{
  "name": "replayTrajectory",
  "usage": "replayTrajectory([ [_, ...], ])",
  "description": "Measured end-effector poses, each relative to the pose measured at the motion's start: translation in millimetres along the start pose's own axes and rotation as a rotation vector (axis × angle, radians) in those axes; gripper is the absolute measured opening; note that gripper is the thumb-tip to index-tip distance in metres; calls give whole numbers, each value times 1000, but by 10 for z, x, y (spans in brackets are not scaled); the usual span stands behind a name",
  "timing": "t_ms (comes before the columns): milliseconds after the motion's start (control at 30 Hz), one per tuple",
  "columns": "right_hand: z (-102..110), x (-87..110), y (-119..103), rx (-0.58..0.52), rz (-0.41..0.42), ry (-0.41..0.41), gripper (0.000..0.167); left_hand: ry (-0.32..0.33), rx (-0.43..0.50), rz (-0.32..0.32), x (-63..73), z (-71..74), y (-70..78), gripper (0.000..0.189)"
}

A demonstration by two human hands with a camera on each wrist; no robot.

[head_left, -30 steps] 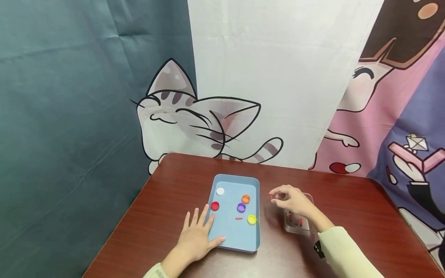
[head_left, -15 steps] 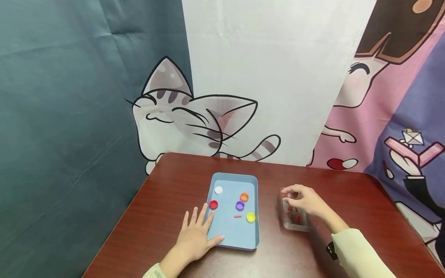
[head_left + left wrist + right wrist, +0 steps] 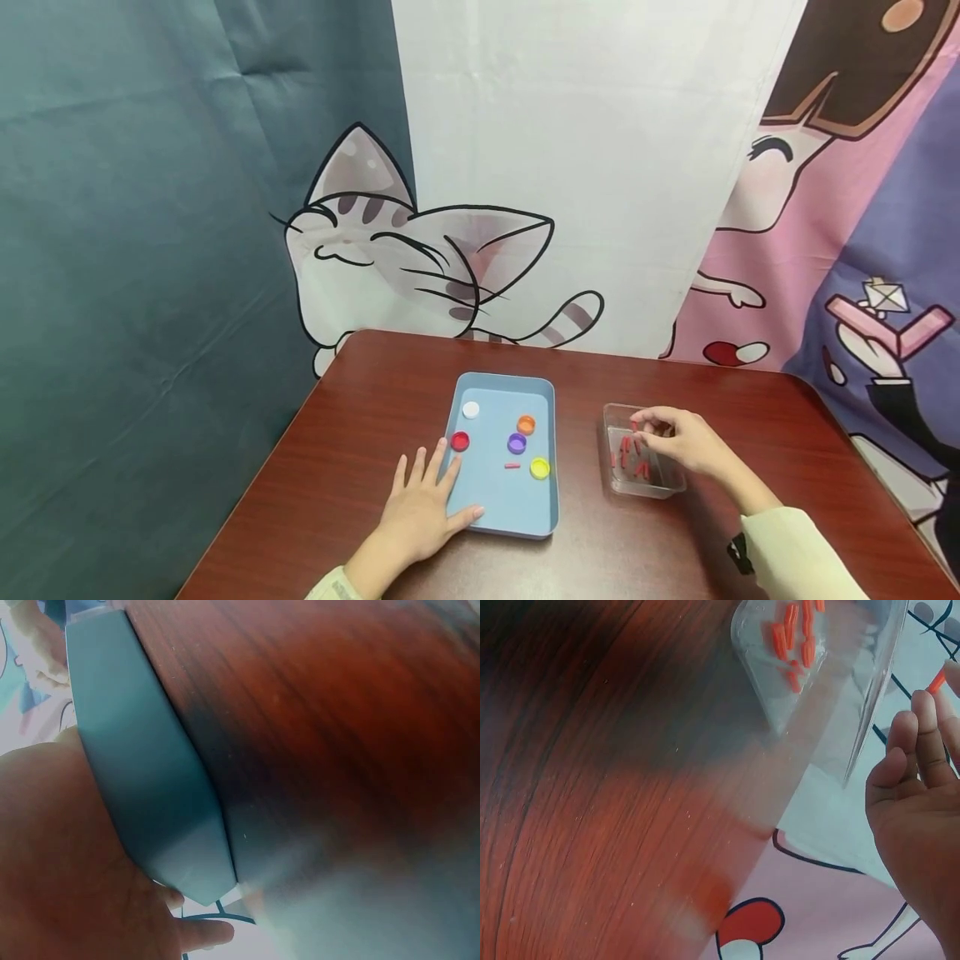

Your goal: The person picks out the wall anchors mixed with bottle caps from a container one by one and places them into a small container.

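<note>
In the head view my left hand [image 3: 420,512] lies with fingers spread over the left rim of a light blue tray [image 3: 498,508]. My right hand [image 3: 686,437] is above a clear plastic box [image 3: 667,487], pinching a small red stick [image 3: 937,679] between thumb and fingertips. Several similar red sticks [image 3: 625,450] lie in the box. One pinkish-red stick [image 3: 512,466] lies in the tray, left of a yellow cap [image 3: 540,468]. Also in the tray are a purple cap [image 3: 517,443], an orange cap [image 3: 526,425], a red cap [image 3: 460,442] and a white cap [image 3: 470,410].
Both containers stand on a brown wooden table [image 3: 360,400], with a strip of bare wood between them. A printed cloth with a cartoon cat [image 3: 420,275] hangs behind the table's far edge, and a dark teal curtain [image 3: 150,250] hangs at left.
My right hand has moved rightward from the box's left side to above it, still pinching the red stick. The left hand keeps its place on the tray. The view has shifted slightly.
</note>
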State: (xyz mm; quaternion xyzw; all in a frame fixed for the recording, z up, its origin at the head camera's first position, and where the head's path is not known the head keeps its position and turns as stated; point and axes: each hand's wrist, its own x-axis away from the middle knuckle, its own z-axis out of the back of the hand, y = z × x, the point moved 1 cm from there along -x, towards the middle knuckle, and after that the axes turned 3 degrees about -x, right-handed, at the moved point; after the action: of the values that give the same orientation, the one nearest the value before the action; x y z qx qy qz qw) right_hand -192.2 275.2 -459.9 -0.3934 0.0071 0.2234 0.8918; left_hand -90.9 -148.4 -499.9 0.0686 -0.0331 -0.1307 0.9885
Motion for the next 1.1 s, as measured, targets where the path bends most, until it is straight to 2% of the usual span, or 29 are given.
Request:
replayTrajectory([
  [300,86,51,11,10,-15,17,18,14,-4,-3,-2,2,3,88],
  [733,187,134,142,51,-41,10,22,9,13,-2,17,-12,5,88],
  [1100,-38,-12,-74,15,-24,-32,21,-4,27,-3,26,19,10,87],
])
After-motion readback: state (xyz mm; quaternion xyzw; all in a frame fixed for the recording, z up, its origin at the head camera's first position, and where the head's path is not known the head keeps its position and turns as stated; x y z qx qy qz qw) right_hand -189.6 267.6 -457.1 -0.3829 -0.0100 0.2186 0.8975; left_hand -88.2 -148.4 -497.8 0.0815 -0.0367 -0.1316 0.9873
